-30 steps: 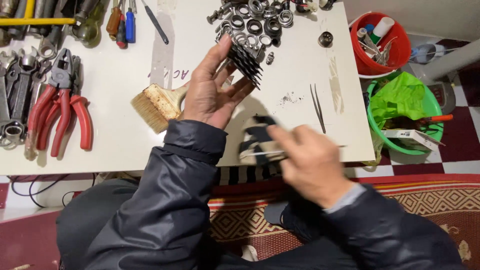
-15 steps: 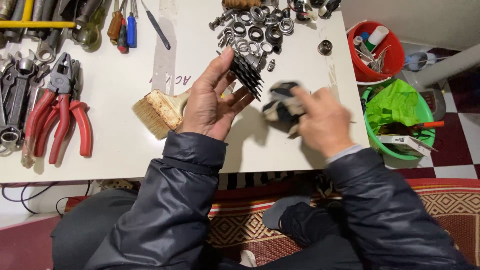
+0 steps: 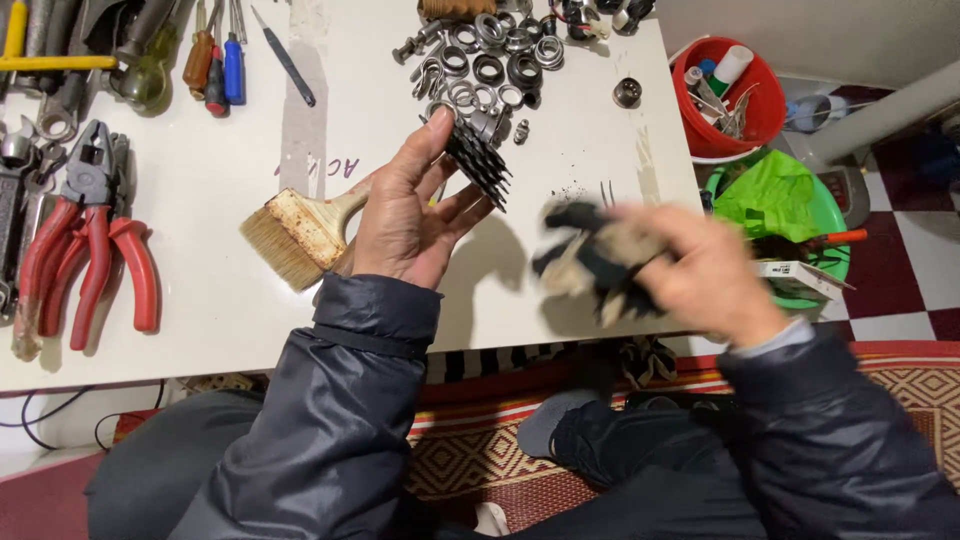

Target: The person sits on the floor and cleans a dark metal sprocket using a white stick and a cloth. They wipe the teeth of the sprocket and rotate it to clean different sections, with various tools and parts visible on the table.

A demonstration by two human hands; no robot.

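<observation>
The left hand [image 3: 405, 215] holds a black finned metal part [image 3: 477, 160], shaped like a small heat sink with parallel fins, above the white worktop [image 3: 230, 300]. The grip is narrow: the thumb presses the near upper edge of the part and the fingertips support it from beneath, palm turned upward. The long axis of the finned part runs diagonally, from upper left to lower right, with the fin edges facing the right hand.

The right hand [image 3: 700, 270] is blurred by motion. It is closed around a crumpled black and beige cloth [image 3: 590, 262], held bunched at the fingers. The cloth lies to the right of the finned part and slightly nearer the person, near it but apart, not touching. The right hand is the nearer of the two to the cloth; the finned part is wholly in the left hand.

On the worktop just left of the left hand lies a wide flat paintbrush with pale bristles [image 3: 295, 232]. Beyond the finned part sits a heap of steel rings and bearings [image 3: 490, 60]. Red-handled pliers [image 3: 85, 240] lie at the far left. A red bucket [image 3: 727, 90] and a green basin [image 3: 790, 215] stand beside the worktop on the right.
</observation>
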